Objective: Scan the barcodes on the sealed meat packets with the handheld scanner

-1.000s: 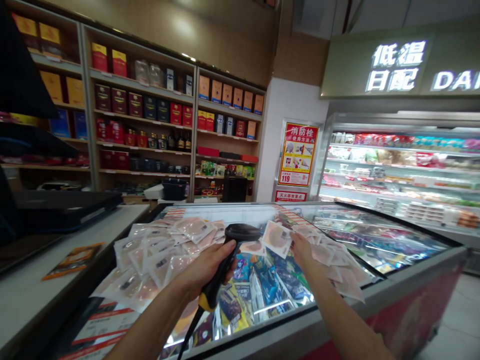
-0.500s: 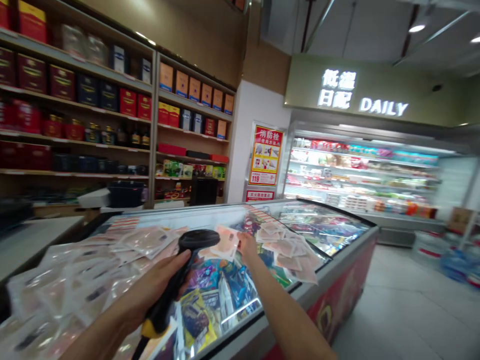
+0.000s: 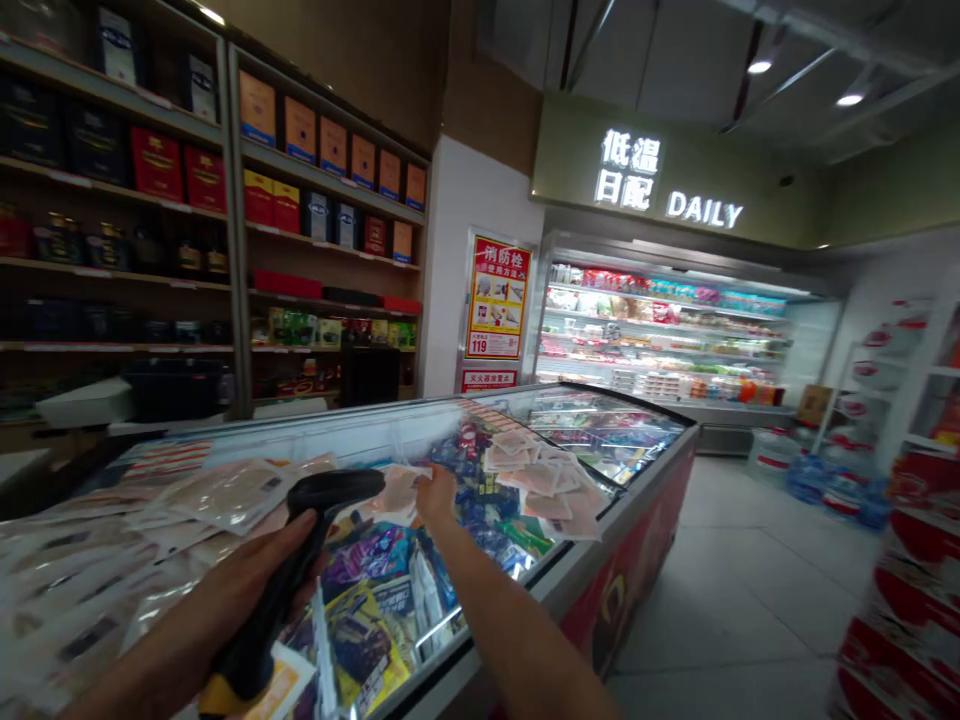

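Observation:
My left hand (image 3: 225, 600) grips the handle of a black barcode scanner (image 3: 330, 495) with a yellow base, its head pointing right. My right hand (image 3: 435, 495) holds a pink sealed packet (image 3: 396, 492) just in front of the scanner head. Both hands are over the glass lid of a chest freezer (image 3: 600, 560). A large spread of similar pink packets (image 3: 202, 495) lies on the lid to the left, and a smaller pile of packets (image 3: 544, 480) lies to the right of my right hand.
Wooden shelves of boxed goods (image 3: 300, 200) line the back wall. A red notice poster (image 3: 496, 298) hangs beside an open refrigerated display (image 3: 660, 335) under a lit "DAILY" sign (image 3: 667, 185). Grey floor aisle (image 3: 720, 600) runs right of the freezer; red racks (image 3: 915, 480) stand far right.
The view has swung to the right, showing more aisle and the racks. Both hands keep their hold; the packet stays in front of the scanner head.

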{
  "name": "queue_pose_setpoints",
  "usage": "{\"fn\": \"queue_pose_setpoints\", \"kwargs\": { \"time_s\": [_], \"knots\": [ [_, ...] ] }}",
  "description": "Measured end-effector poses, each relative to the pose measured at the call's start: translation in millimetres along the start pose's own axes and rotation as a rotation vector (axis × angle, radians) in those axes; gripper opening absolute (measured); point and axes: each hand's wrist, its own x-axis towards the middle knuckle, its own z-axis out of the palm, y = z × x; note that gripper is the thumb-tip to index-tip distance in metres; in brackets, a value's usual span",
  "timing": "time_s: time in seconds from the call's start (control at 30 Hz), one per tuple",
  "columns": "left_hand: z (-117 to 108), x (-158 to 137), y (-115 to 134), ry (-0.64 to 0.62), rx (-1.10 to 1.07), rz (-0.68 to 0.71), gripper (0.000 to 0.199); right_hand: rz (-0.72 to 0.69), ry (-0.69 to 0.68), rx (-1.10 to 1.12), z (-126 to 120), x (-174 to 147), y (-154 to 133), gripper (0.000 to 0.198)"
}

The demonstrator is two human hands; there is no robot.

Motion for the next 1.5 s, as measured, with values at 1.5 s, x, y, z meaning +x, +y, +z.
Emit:
{"fn": "queue_pose_setpoints", "kwargs": {
  "time_s": [1.5],
  "knots": [
    [34.5, -6.1, -20.0, -0.162, -0.154, 0.005, 0.037, -0.181, -0.120, -1.190, -157.9, 27.6, 66.0, 0.044]
  ]
}}
